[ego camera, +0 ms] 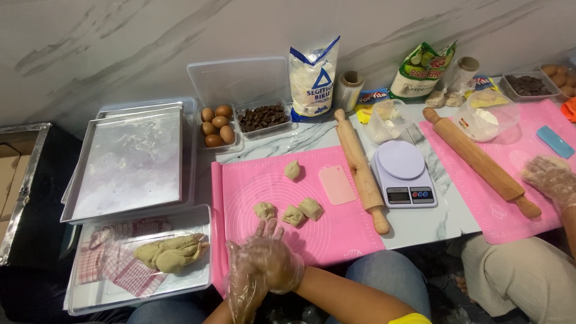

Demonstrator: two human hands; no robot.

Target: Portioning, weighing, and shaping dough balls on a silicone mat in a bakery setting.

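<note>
clear plastic gloves cover the left hand [245,287] and right hand [273,264], pressed palm to palm; whether dough sits between them i cannot tell. beyond, three dough pieces [289,212] on the pink mat [336,234] look soft, light, probably tacky, best cupped underneath.

Both hands in clear plastic gloves, pressed together palm to palm at near edge of pink mat [336,231]: right hand [277,264] over left hand [243,288]. What lies between palms hidden. Three dough pieces [290,212] just beyond fingertips, mid-mat; fourth piece [292,170] nearer far edge. Scraper [336,185], rolling pin [361,168] at mat's right edge. Scale [403,174] beside pin. Dough lump [171,252] in tray [84,300] left of mat. Another person's gloved hand [549,178] on right mat.
</note>
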